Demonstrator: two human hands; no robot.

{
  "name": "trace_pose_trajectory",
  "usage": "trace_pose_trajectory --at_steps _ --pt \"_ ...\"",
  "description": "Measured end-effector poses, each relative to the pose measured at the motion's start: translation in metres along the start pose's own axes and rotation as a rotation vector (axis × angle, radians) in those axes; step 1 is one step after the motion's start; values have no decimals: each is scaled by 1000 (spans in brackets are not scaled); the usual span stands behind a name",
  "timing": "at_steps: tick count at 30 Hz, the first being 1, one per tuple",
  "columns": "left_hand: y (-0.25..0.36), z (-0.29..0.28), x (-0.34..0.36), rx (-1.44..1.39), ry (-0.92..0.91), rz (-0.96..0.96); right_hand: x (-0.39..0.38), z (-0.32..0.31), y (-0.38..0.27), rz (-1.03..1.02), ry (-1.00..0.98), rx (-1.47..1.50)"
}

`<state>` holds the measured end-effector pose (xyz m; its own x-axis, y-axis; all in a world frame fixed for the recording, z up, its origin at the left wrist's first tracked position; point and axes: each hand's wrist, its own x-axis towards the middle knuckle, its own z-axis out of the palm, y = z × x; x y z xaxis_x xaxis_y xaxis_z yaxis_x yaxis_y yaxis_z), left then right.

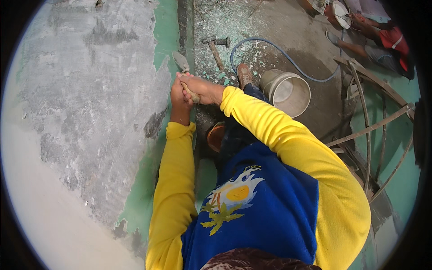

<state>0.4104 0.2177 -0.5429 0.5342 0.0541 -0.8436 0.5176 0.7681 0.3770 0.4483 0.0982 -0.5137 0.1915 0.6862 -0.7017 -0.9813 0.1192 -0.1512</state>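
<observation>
Scraper (182, 61) gripped by left hand (178, 94), right hand (201, 88); blade at green-paint edge.

Site: building under renovation, wall-stripping stage. Evidence: green-painted wall (164, 40) scraped down to bare grey plaster (90, 90); paint chips and debris (234, 27) litter the concrete floor (310, 40). A hammer (216, 45), blue hose (279, 54), plastic bucket (288, 92) and bent metal railing (378, 121) lie about.
</observation>
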Motion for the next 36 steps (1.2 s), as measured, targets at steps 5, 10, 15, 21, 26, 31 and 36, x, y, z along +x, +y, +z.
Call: trace_pose_trajectory --at_steps 5,10,15,21,26,31,36 --pt "-14 15 -140 -40 -2 99 -116 74 19 47 104 -144" --pt "-15 62 -179 -98 194 141 -132 79 36 97 -49 -112" --pt "7 20 -44 94 66 19 -1 7 -3 -41 -24 -3" --pt "8 17 -149 -7 -37 17 -117 87 24 18 50 -67" --pt "4 52 -205 -139 58 100 -159 118 31 70 11 -81" --pt "14 27 -60 -36 7 69 -46 50 -18 -10 86 -69" --pt "24 15 3 -71 -80 -56 3 5 -32 -54 -44 -10"
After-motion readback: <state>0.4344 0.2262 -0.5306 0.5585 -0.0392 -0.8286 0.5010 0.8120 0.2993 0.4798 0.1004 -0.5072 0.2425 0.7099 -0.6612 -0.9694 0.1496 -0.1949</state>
